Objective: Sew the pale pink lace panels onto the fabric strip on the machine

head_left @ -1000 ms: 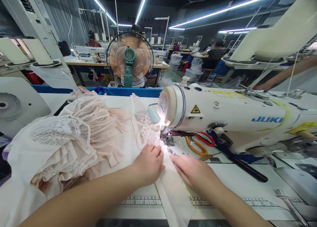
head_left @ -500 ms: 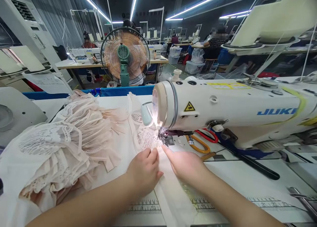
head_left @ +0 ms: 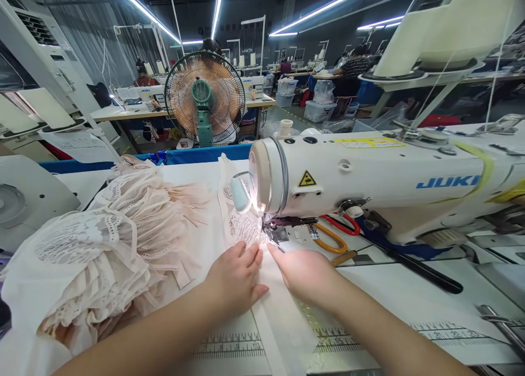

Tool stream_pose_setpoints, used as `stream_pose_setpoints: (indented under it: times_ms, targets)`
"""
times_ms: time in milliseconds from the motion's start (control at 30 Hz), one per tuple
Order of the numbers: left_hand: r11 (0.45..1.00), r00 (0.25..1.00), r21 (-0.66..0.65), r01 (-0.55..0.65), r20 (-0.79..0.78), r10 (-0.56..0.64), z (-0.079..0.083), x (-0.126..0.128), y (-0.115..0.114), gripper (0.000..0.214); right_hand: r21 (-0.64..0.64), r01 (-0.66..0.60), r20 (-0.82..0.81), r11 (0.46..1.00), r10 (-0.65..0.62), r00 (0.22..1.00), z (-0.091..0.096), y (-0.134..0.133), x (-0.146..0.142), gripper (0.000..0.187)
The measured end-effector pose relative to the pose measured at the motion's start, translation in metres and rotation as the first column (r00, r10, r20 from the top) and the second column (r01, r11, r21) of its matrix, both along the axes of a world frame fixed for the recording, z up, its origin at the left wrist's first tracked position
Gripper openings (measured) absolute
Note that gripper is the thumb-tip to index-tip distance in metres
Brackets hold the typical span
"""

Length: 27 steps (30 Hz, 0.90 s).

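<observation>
My right hand (head_left: 305, 275) moved nearer my left hand (head_left: 235, 275); cloth (head_left: 281, 321) likely steadier. Presser foot (head_left: 268, 231) 12 o'clock. Left presses cloth, thumb apart; right grip, can't tell.

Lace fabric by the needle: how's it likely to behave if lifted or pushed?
Probably floppy: similar-looking pieces in the pile slump in folds. The lace fabric is likely light, given its openwork. It may pucker if pushed, since it looks thin; the left hand and right hand touch it.

The near sewing machine (head_left: 377, 165) bears blue JUKI lettering (head_left: 448, 182) and a yellow triangular warning sign (head_left: 307, 179); beyond it, background machines (head_left: 255, 87) also read JUKI; in front of it, a ruler scale (head_left: 344, 341) shows 15.
</observation>
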<state>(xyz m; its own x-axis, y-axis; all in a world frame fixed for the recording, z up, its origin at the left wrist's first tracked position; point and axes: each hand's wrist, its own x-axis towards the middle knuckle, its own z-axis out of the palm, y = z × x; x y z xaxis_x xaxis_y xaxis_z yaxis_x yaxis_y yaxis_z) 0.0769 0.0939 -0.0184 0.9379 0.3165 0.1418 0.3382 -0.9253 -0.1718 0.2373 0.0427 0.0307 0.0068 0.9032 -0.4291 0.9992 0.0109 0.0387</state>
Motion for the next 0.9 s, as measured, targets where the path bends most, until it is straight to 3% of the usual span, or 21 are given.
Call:
stream_pose_setpoints:
  times_ms: [200, 300, 400, 500, 600, 733, 900]
  targets:
    - [0.991, 0.994, -0.074, -0.111, -0.004, 0.111, -0.001, 0.003, 0.003, 0.064, 0.004, 0.038, 0.000, 0.999, -0.038, 0.999, -0.005, 0.002, -0.003, 0.082]
    - [0.980, 0.986, -0.114, -0.162, 0.010, 0.164, -0.002, 0.004, 0.005, 0.066, 0.027, 0.043, -0.006, 0.999, -0.043, 0.999, -0.006, -0.004, 0.002, 0.070]
    - [0.971, 0.981, -0.150, -0.188, 0.028, 0.194, -0.002, 0.007, 0.006, 0.067, 0.144, -0.030, -0.029, 0.989, 0.034, 0.999, -0.010, -0.018, 0.014, 0.048]
    - [0.959, 0.973, -0.174, -0.221, 0.030, 0.230, 0.000, 0.010, 0.008, 0.069, 0.320, -0.145, -0.068, 0.936, 0.176, 0.982, -0.019, -0.034, 0.025, 0.034]
    - [0.950, 0.967, -0.192, -0.247, 0.010, 0.253, 0.003, 0.013, 0.009, 0.071, 0.445, -0.191, -0.122, 0.875, 0.270, 0.955, -0.029, -0.049, 0.032, 0.033]
    - [0.944, 0.965, -0.203, -0.258, -0.019, 0.260, 0.006, 0.015, 0.012, 0.075, 0.522, -0.215, -0.153, 0.825, 0.339, 0.928, -0.036, -0.062, 0.036, 0.034]
    - [0.931, 0.958, -0.228, -0.286, -0.060, 0.280, 0.011, 0.018, 0.015, 0.077, 0.562, -0.186, -0.193, 0.806, 0.347, 0.918, -0.044, -0.070, 0.042, 0.033]
